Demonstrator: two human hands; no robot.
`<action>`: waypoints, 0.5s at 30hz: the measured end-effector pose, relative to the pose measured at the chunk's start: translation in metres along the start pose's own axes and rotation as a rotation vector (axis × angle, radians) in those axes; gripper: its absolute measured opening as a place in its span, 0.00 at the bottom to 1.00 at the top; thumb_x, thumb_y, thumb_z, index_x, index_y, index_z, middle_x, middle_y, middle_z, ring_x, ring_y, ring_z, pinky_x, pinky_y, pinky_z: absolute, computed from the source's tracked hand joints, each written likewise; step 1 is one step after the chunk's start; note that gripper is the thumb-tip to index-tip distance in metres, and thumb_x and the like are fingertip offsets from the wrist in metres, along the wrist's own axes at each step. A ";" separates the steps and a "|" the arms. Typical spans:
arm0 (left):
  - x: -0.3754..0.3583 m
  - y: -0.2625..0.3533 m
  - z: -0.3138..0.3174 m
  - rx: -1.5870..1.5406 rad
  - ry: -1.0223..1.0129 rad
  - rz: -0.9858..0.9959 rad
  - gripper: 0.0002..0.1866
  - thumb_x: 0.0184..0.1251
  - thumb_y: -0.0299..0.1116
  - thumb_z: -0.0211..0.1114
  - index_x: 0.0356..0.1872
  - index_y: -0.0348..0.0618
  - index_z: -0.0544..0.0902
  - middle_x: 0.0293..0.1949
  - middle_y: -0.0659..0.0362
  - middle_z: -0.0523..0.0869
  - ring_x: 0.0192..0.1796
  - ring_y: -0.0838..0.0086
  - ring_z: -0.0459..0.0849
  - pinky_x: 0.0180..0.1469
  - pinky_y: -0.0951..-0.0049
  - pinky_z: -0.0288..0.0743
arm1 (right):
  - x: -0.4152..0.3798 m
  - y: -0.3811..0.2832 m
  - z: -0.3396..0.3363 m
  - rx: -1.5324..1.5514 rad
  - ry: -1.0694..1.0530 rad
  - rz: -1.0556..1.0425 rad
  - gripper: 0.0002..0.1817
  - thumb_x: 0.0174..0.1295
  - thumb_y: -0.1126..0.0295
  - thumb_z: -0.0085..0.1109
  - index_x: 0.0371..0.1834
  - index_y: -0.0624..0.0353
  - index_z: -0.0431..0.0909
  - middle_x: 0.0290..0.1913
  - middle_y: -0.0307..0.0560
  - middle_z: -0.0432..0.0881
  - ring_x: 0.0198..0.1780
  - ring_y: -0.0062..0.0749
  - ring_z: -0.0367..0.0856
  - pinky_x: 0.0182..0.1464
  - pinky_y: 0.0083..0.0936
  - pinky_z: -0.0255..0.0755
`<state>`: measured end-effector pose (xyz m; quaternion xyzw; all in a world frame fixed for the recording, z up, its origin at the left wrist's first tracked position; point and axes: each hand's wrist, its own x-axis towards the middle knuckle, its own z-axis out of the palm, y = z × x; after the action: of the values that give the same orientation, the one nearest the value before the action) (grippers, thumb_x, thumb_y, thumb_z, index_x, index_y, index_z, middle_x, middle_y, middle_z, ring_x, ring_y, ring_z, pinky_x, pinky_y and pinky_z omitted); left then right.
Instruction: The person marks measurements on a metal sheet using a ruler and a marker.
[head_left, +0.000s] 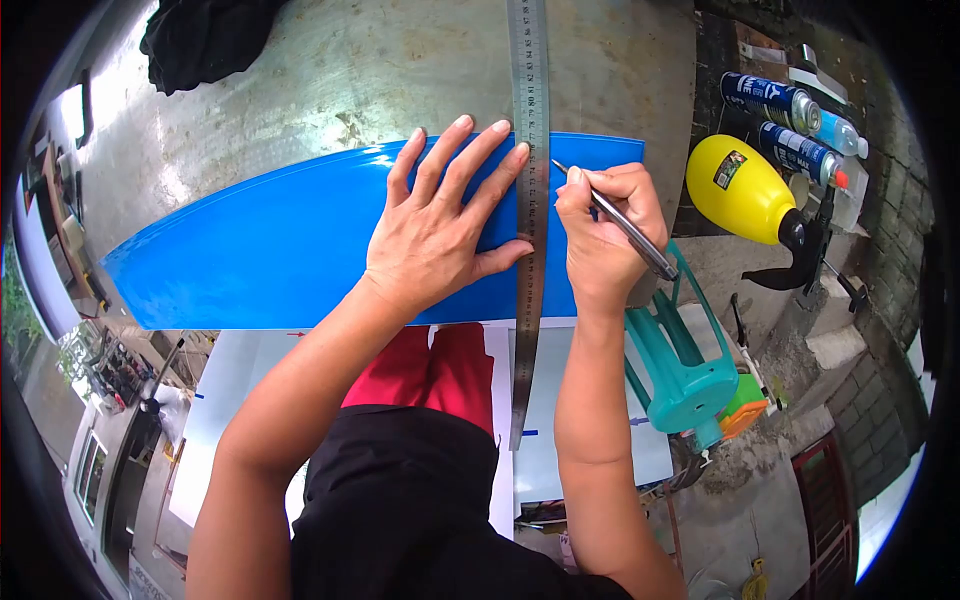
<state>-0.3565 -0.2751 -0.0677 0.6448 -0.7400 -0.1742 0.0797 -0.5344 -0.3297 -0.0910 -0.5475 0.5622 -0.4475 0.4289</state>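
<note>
A long steel ruler point(532, 100) lies upright in the view across a curved blue sheet point(260, 235) on the metal table. My left hand point(435, 220) is spread flat on the blue sheet, its index fingertip and thumb tip at the ruler's left edge. Just right of the ruler, my right hand point(612, 225) grips a dark pen point(635, 235), whose tip points up and left, close to the ruler's right edge over the blue sheet. Whether the tip touches the sheet cannot be made out.
The grey metal table point(400, 60) extends beyond the sheet, with a black cloth point(205, 40) at its far left. A yellow spray bottle point(735, 190), blue cans point(765, 100) and a plastic bottle point(840, 133) are at the right. Below them stands a teal plastic stool point(690, 385).
</note>
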 end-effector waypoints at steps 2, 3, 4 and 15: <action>-0.001 0.001 0.000 -0.002 -0.003 0.002 0.48 0.60 0.69 0.75 0.81 0.63 0.76 0.84 0.61 0.69 0.86 0.60 0.62 0.88 0.48 0.48 | -0.001 0.000 -0.001 -0.016 0.007 -0.014 0.11 0.61 0.86 0.76 0.37 0.65 0.81 0.35 0.44 0.84 0.35 0.21 0.86 0.39 0.20 0.82; 0.000 0.001 0.000 -0.005 -0.001 0.002 0.48 0.60 0.69 0.75 0.81 0.63 0.76 0.84 0.61 0.69 0.86 0.60 0.62 0.88 0.48 0.48 | -0.001 -0.001 -0.001 -0.034 0.004 -0.023 0.11 0.61 0.86 0.76 0.37 0.65 0.81 0.35 0.44 0.84 0.35 0.21 0.86 0.38 0.20 0.82; 0.000 0.001 0.000 -0.007 0.001 0.002 0.48 0.60 0.69 0.75 0.81 0.63 0.76 0.84 0.61 0.69 0.86 0.60 0.62 0.88 0.48 0.48 | 0.000 -0.001 -0.001 -0.050 0.001 -0.032 0.11 0.60 0.85 0.76 0.37 0.65 0.81 0.35 0.45 0.84 0.35 0.21 0.86 0.38 0.20 0.82; 0.000 0.000 0.001 -0.001 -0.001 0.014 0.48 0.60 0.69 0.75 0.81 0.61 0.76 0.84 0.60 0.68 0.87 0.57 0.61 0.88 0.47 0.47 | -0.001 0.003 0.001 -0.039 0.025 -0.032 0.11 0.59 0.85 0.77 0.35 0.64 0.82 0.33 0.45 0.84 0.32 0.22 0.85 0.35 0.20 0.80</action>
<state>-0.3569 -0.2747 -0.0680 0.6396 -0.7442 -0.1745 0.0809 -0.5342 -0.3292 -0.0940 -0.5588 0.5673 -0.4503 0.4039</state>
